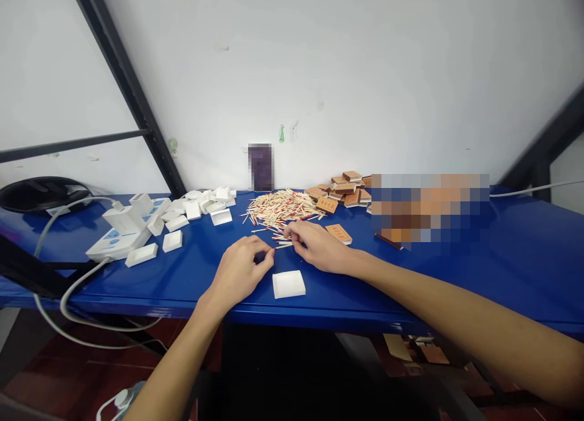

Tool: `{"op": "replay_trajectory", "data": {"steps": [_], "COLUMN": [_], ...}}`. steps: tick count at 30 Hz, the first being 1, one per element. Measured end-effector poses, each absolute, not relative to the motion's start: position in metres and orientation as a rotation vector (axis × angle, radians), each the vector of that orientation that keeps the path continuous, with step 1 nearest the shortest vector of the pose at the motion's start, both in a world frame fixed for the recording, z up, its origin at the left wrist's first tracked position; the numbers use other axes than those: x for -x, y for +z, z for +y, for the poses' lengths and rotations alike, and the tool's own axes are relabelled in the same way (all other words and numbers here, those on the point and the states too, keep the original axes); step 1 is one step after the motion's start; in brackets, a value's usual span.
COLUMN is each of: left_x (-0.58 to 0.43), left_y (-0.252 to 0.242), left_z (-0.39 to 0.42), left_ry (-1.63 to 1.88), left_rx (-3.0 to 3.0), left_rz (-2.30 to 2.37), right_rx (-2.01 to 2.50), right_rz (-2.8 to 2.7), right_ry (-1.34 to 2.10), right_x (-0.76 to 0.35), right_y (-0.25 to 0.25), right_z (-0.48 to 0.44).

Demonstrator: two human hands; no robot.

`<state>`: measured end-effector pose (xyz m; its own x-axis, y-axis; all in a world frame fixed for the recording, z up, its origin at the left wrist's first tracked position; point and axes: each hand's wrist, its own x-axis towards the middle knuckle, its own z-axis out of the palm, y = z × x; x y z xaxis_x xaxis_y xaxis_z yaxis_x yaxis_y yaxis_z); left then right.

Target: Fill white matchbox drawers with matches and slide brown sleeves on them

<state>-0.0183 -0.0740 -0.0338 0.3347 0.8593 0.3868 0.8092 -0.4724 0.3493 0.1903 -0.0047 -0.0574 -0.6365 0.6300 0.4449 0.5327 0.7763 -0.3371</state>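
Observation:
My left hand [244,266] has thumb and index finger pinched at the red-headed end of a matchstick [283,246]. The matchstick's other end reaches the curled fingers of my right hand [317,244], which partly hide it. Just beyond both hands spreads a heap of loose matchsticks [283,207], a few of them lying close to the right fingertips. In front of the hands, near the table's edge, lies a white matchbox tray [289,285], open side up. A brown matchbox sleeve or box [340,233] lies flat behind my right wrist.
White trays [194,209] are piled on the left, beside a power strip [116,241] with plugs and cables. Brown matchboxes [345,190] are stacked at the back right, next to a blurred patch. A dark upright object [261,167] leans on the wall behind the blue table [456,281].

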Motion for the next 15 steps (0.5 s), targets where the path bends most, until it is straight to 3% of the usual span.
{"op": "replay_trajectory", "data": {"steps": [15], "left_x": [0.022], "left_y": [-0.04], "left_z": [-0.073], "left_ry": [0.643], "left_rx": [-2.627], "left_rz": [1.508], "right_rx": [0.942], "right_rz": [-2.484], "right_ry": [0.197], "right_x": [-0.196], "right_y": [-0.047], "right_z": [-0.007]}}
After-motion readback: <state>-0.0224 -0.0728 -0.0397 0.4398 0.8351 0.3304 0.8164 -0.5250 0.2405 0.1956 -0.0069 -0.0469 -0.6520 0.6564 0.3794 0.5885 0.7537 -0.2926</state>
